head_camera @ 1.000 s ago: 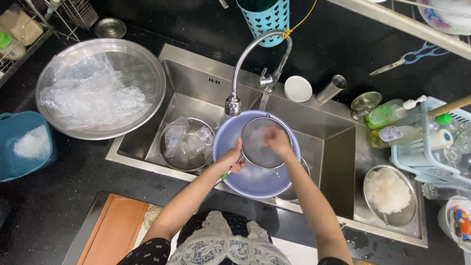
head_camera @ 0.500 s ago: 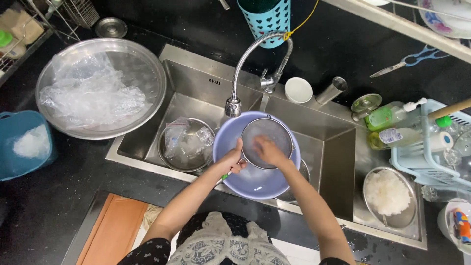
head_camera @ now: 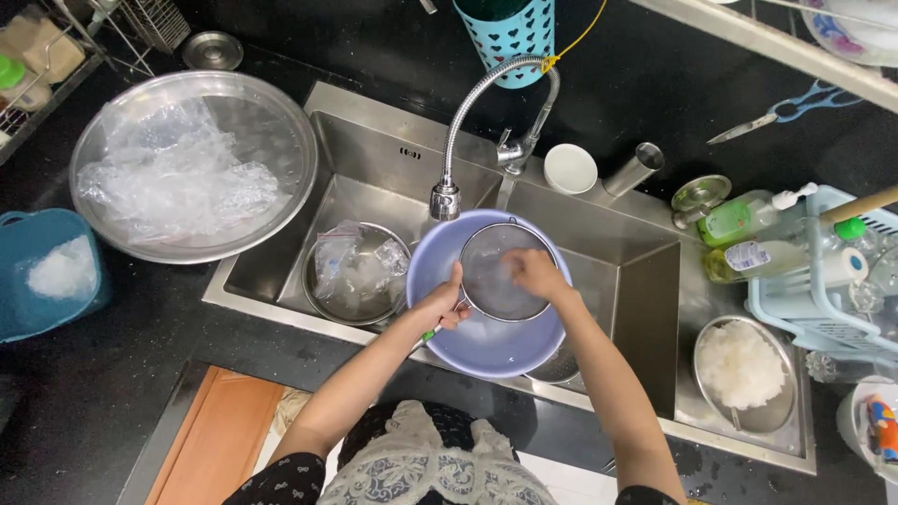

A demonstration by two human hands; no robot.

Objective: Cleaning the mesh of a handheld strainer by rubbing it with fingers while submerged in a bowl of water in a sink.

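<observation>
A round mesh sieve [head_camera: 496, 273] sits inside a lavender bowl [head_camera: 486, 346], over the sink [head_camera: 374, 140], just below the spout of the bendy tap [head_camera: 445, 199]. The sieve lies in the upper part of the bowl, tilted a little toward the person.

The left hand [head_camera: 440, 307] is at the sieve's near-left edge, fingers curled shut around its rim or handle; a bit of green shows just under the palm, most likely the handle end. The right hand [head_camera: 531, 274] reaches into the sieve from the right, fingers bent down and pressed against the mesh; whether they pinch anything cannot be told, since what lies in the mesh is pale and blurred. The two hands are close, on either side of the sieve, not touching.

Left of the bowl, in the left basin, stands a steel bowl [head_camera: 323, 299] holding crumpled clear plastic. A second strainer [head_camera: 559, 365] peeks out from under the lavender bowl's right edge. At the far right of the sink a steel colander [head_camera: 711, 397] holds a white, rice-like heap.

On the dark counter to the left a big steel basin [head_camera: 281, 122] carries more clear plastic, and a blue tub [head_camera: 19, 309] lies beyond it. Behind the tap stand a white cup [head_camera: 571, 168] and a teal holder [head_camera: 510, 33]. To the right, soap bottles [head_camera: 734, 224] stand beside a pale blue rack [head_camera: 795, 313].
</observation>
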